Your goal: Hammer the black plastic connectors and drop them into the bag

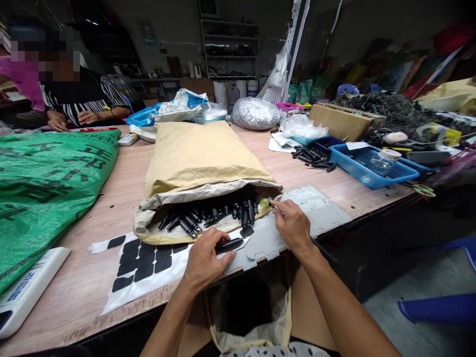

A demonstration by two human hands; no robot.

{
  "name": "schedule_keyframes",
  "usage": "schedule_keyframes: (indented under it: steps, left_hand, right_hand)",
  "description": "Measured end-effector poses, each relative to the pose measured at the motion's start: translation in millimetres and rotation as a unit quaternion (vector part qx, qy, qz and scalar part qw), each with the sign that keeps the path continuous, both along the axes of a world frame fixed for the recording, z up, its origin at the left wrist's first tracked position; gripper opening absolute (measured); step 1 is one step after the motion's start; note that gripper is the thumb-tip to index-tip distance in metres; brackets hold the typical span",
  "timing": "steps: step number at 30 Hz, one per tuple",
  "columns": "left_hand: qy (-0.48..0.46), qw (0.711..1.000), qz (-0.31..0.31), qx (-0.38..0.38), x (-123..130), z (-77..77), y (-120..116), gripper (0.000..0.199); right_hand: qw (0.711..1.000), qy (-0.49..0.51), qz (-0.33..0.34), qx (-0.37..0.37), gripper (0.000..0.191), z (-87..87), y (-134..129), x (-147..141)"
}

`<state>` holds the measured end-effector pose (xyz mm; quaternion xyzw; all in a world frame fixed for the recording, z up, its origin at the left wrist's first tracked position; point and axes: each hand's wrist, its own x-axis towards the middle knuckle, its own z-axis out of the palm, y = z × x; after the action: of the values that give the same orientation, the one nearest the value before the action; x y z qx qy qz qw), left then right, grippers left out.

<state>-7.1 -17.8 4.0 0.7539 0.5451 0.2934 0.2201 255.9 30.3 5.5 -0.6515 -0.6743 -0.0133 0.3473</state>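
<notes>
My left hand (pixel 206 255) is closed around a black tube-shaped part (pixel 229 244) at the table's front edge. My right hand (pixel 292 223) pinches a slim tool (pixel 277 207), perhaps metal, whose tip reaches a small yellow-green round thing (pixel 264 203). Whether they touch I cannot make out. Just beyond both hands lies a tan woven sack (pixel 201 153), its mouth facing me, with many black tubular parts (pixel 188 225) inside. A white sheet of black stickers (pixel 143 260) lies left of my left hand, partly under the sack. One dark sticker (pixel 247 231) lies between my hands.
A green sack (pixel 55 183) and a white device (pixel 31 292) occupy the left. At right are a blue tray (pixel 372 171), loose black parts (pixel 314 157) and a cardboard box (pixel 340 121). Another open sack (pixel 273 317) is at my lap. A person (pixel 82 99) sits across the table.
</notes>
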Motion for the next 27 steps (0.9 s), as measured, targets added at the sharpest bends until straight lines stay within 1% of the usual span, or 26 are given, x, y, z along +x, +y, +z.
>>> schedule_keyframes:
  steps: [4,6,8,10,11,13,14,16,17,20,22,24,25,26,27]
  left_hand:
    - [0.028,0.999,-0.017,0.020,-0.9,-2.7,1.8,0.018]
    - [0.034,0.999,-0.023,0.027,-0.3,-2.1,1.5,0.017]
    - [0.044,0.997,-0.034,0.047,3.2,1.5,-3.8,0.016]
    - [0.049,0.995,-0.065,0.066,10.7,6.6,-16.5,0.015]
    - [0.045,0.992,-0.091,0.069,15.9,8.7,-25.6,0.015]
    - [0.029,0.986,-0.156,0.054,28.4,9.1,-47.2,0.015]
    - [0.026,0.982,-0.186,0.035,35.1,6.4,-58.3,0.014]
    - [0.039,0.975,-0.218,-0.020,47.3,-6.6,-77.9,0.011]
    - [0.055,0.973,-0.218,-0.052,52.1,-16.9,-85.6,0.010]
    - [0.110,0.967,-0.177,-0.149,58.5,-58.5,-98.3,0.012]
    - [0.138,0.955,-0.145,-0.218,57.0,-87.8,-100.3,0.020]
    - [0.152,0.940,-0.121,-0.279,53.8,-109.7,-100.5,0.032]
    - [0.155,0.935,-0.114,-0.298,52.7,-115.6,-100.7,0.038]
    - [0.158,0.932,-0.111,-0.308,52.3,-117.2,-101.2,0.041]
    - [0.160,0.933,-0.113,-0.302,52.9,-114.3,-102.0,0.042]
  right_hand:
    - [0.996,-0.087,-0.013,0.002,0.032,-11.7,2.6,-6.6]
    - [0.994,-0.109,-0.019,0.000,0.032,-13.6,-0.2,-9.0]
    - [0.993,-0.115,-0.022,-0.004,0.033,-13.6,-2.1,-9.8]
    - [0.992,-0.123,-0.024,-0.009,0.032,-13.3,-2.2,-9.7]
    - [0.991,-0.127,-0.026,-0.012,0.031,-13.4,-1.8,-9.5]
    - [0.990,-0.135,-0.033,-0.017,0.031,-14.2,-0.7,-9.2]
    - [0.990,-0.138,-0.036,-0.018,0.031,-14.7,-0.3,-9.1]
    - [0.989,-0.140,-0.039,-0.017,0.032,-15.7,0.3,-9.0]
    - [0.989,-0.140,-0.039,-0.016,0.032,-16.1,0.4,-9.0]
    - [0.989,-0.139,-0.037,-0.016,0.032,-16.4,0.2,-9.2]
    - [0.989,-0.140,-0.039,-0.018,0.032,-16.1,-0.1,-9.5]
    - [0.989,-0.141,-0.041,-0.019,0.031,-15.6,-0.4,-9.7]
    - [0.989,-0.140,-0.043,-0.020,0.030,-15.3,-0.5,-9.8]
    - [0.989,-0.139,-0.043,-0.022,0.029,-14.9,-0.6,-9.9]
    - [0.989,-0.138,-0.044,-0.024,0.028,-14.5,-0.8,-10.0]
